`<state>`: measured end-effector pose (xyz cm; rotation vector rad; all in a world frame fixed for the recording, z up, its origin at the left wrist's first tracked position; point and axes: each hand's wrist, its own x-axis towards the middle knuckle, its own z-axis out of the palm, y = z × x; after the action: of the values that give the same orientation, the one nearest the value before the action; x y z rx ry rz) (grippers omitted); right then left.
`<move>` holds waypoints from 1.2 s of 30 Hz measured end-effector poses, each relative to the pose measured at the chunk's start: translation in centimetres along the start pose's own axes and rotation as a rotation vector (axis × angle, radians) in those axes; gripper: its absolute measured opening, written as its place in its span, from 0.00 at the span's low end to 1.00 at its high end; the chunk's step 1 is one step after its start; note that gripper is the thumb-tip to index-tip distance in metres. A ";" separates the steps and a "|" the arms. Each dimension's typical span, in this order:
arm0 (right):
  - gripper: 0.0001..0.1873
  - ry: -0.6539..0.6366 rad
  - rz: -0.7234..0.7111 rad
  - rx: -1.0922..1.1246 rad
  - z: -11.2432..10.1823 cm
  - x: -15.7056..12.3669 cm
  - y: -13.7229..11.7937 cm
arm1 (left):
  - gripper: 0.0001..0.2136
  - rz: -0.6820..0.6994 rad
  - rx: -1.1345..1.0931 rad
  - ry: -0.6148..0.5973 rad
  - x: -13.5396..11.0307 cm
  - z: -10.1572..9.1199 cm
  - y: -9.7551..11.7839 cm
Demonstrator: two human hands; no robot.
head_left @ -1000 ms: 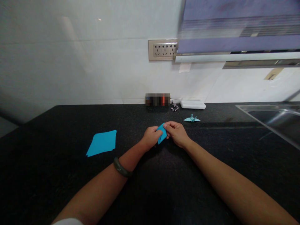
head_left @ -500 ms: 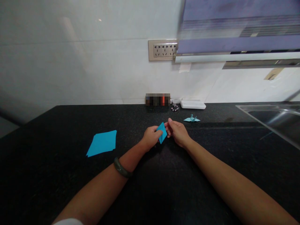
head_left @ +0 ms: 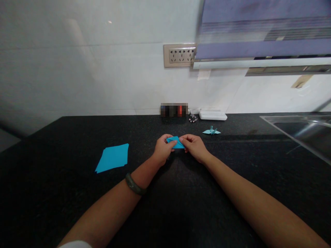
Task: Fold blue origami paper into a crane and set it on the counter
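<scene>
A small folded piece of blue paper (head_left: 176, 142) sits between my two hands over the black countertop (head_left: 77, 193). My left hand (head_left: 162, 150), a dark bangle on its wrist, pinches the paper's left end with closed fingers. The right end is pinched by my right hand (head_left: 194, 146), fingers curled. The paper lies roughly flat and level. A stack of flat blue paper sheets (head_left: 113, 157) rests on the counter to the left. A finished blue paper crane (head_left: 211, 131) stands behind my right hand.
A white flat box (head_left: 212, 115) and small dark items (head_left: 192, 119) sit against the white wall. A wall socket strip (head_left: 179, 55) is above. A steel sink (head_left: 302, 131) is at the right, under a purple blind (head_left: 263, 31).
The folded paper went from standing tilted between my hands to lying flat and level. Both hands shifted slightly up and closer on it.
</scene>
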<state>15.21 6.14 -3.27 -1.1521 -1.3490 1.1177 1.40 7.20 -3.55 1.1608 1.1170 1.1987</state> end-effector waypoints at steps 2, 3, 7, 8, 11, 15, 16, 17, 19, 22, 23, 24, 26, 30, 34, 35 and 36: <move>0.13 -0.016 -0.008 -0.030 0.1 -0.1 -0.1 | 0.11 0.000 -0.018 0.013 0.0 0.0 0.0; 0.14 -0.029 -0.013 -0.054 0.2 -0.1 -0.1 | 0.11 0.001 -0.031 0.019 0.1 -0.1 0.0; 0.14 -0.027 -0.047 -0.153 0.4 0.0 0.2 | 0.14 0.014 -0.061 0.017 0.0 -0.1 0.3; 0.13 -0.012 -0.059 -0.167 0.4 0.1 0.3 | 0.15 0.015 -0.045 0.021 0.0 0.0 0.4; 0.10 0.031 -0.096 -0.200 0.2 0.1 0.5 | 0.12 0.002 0.043 0.053 -0.2 0.1 0.5; 0.11 0.100 -0.131 -0.209 0.2 0.1 0.5 | 0.12 -0.026 0.066 0.047 -0.1 0.1 0.4; 0.11 0.123 -0.133 -0.202 0.2 0.1 0.5 | 0.12 -0.032 0.059 0.034 -0.1 0.0 0.3; 0.11 0.145 -0.133 -0.191 0.2 0.1 0.5 | 0.12 -0.037 0.051 0.020 -0.1 0.0 0.2; 0.11 0.174 -0.122 -0.159 0.4 0.0 0.5 | 0.12 -0.043 0.031 -0.002 0.0 0.0 0.1; 0.11 0.176 -0.090 -0.096 0.7 0.0 0.5 | 0.13 -0.018 0.011 -0.004 -0.1 0.2 0.0; 0.10 0.173 -0.080 -0.076 0.9 0.0 0.5 | 0.14 -0.007 0.009 -0.001 -0.1 0.2 0.0; 0.10 0.172 -0.072 -0.057 1.0 0.0 0.4 | 0.14 0.001 0.008 0.001 -0.2 0.3 0.1; 0.10 0.173 -0.063 -0.028 1.2 -0.1 0.4 | 0.13 -0.005 -0.001 -0.001 -0.3 0.4 0.2; 0.10 0.169 -0.057 0.001 1.2 -0.2 0.2 | 0.12 -0.044 -0.008 -0.035 -0.5 0.6 0.6; 0.10 0.140 -0.067 0.005 1.1 -0.3 0.0 | 0.14 -0.042 -0.005 -0.039 -0.5 0.5 0.7; 0.09 0.132 -0.067 0.009 1.1 -0.3 -0.1 | 0.14 -0.034 -0.004 -0.031 -0.5 0.5 0.6; 0.09 0.128 -0.067 0.016 1.1 -0.3 -0.1 | 0.14 -0.026 -0.005 -0.025 -0.5 0.4 0.6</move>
<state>14.12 5.76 -3.29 -1.1387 -1.2686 0.9887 1.75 6.73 -2.92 1.1521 1.1064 1.1633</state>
